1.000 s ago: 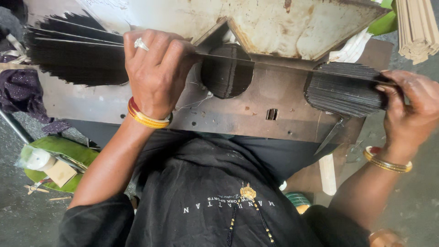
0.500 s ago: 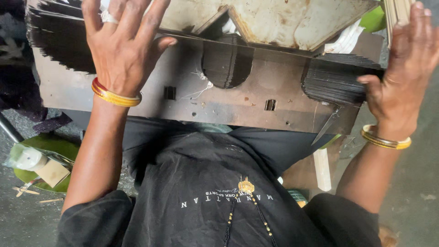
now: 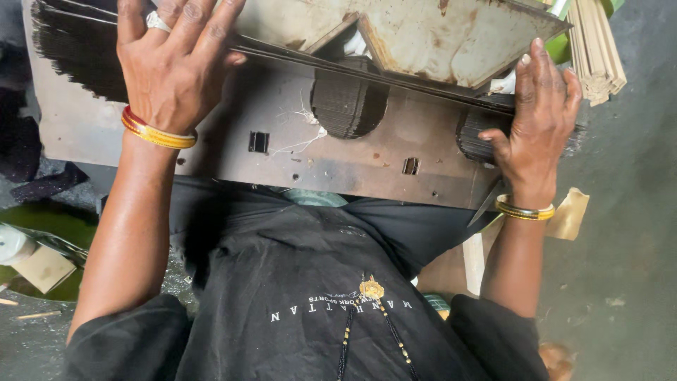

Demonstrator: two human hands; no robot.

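Left hand at 10 o'clock, fingers spread flat, palm down, pressing on the dark sheet stack; open, gripping nothing. Ring on one finger, red-and-gold bangles at the wrist.

Right hand at 3 o'clock, also open and flat, fingers straight toward 12, laid over the stack's right end, thumb hooked toward 9 at its edge.

Stack lying across a brown board at centre, running from 10 to 3, its dark layered edges showing through a rounded cut-out just above centre. Rusty metal plate at 12 to 1, resting over the stack. Two small square slots in the board near centre.

Bundle of pale sticks at 2, just beyond the right fingertips. Gold bangle at 4. Black shirt at 6. Green tray with a white roll at 8.
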